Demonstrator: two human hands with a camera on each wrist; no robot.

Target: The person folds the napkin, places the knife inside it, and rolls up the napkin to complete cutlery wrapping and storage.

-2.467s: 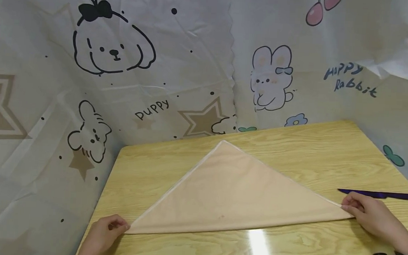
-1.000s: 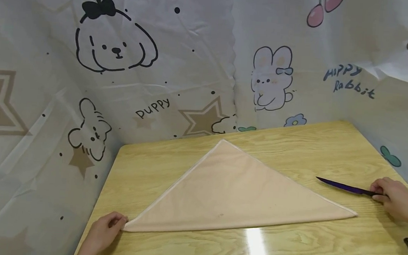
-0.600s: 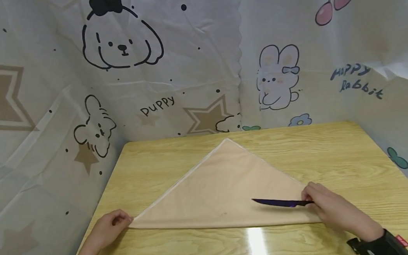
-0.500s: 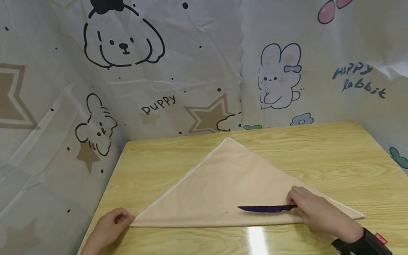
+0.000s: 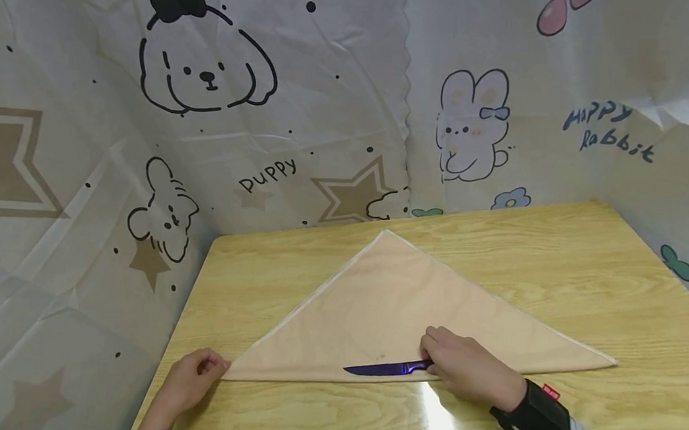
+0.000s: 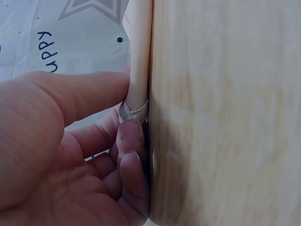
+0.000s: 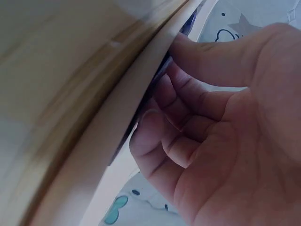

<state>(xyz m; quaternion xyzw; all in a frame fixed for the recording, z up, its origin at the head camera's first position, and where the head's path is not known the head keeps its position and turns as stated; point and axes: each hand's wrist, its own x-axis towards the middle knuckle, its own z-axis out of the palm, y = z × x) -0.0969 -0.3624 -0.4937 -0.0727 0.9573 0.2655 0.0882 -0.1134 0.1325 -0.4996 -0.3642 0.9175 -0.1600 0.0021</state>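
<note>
A peach cloth [image 5: 375, 296] with pale edging lies folded into a triangle, its long fold towards me. My left hand [image 5: 192, 380] pinches its left corner; in the left wrist view the cloth's rolled tip [image 6: 137, 84] sits between thumb and fingers. My right hand [image 5: 465, 364] grips the handle of a dark purple knife [image 5: 379, 369], whose blade points left and lies along the cloth's front fold. In the right wrist view, fingers partly cover the knife's dark handle [image 7: 153, 84], close against the cloth.
Under everything is a wood-grain table [image 5: 285, 415], with a bright light reflection near its front. A pale printed curtain [image 5: 340, 96] with cartoon animals stands behind and at both sides. A black strap device [image 5: 536, 417] sits on the right wrist.
My right hand left the cloth's right corner, picked up the knife from the table at right, and brought it left and nearer onto the front fold. My left hand stays at the left corner.
</note>
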